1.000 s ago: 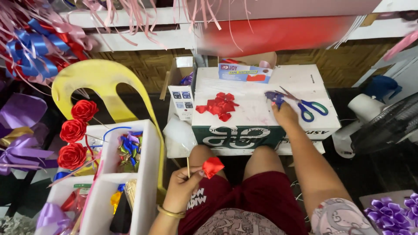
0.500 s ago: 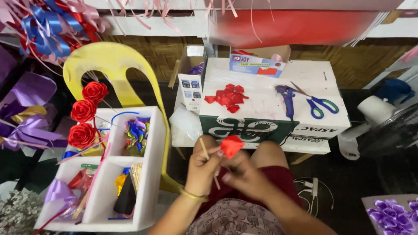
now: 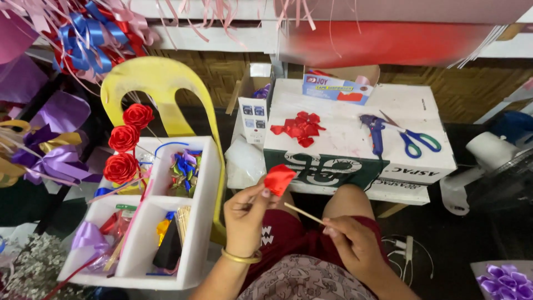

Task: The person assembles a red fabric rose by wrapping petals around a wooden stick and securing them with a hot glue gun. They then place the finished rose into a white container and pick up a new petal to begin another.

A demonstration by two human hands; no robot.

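My left hand (image 3: pixel 246 214) pinches a small red ribbon bud (image 3: pixel 277 179) over my lap. The bud sits on the end of a thin wooden stick (image 3: pixel 303 213), and my right hand (image 3: pixel 351 241) grips the stick's lower end. A gold bangle rings my left wrist. Loose red ribbon pieces (image 3: pixel 298 127) lie on the white box top (image 3: pixel 344 150) in front of my knees. A blue glue gun (image 3: pixel 376 131) and blue-handled scissors (image 3: pixel 416 139) rest to their right.
At my left a white foam tray (image 3: pixel 202 183) holds ribbons, sticks and three finished red roses (image 3: pixel 124 145). A yellow plastic chair (image 3: pixel 161 91) stands behind it. Purple bows lie far left and bottom right. A white tape roll (image 3: pixel 488 150) sits at right.
My right hand left the glue gun on the box and came down to my lap, where it now grips the stick. The bud has risen slightly in my left hand.
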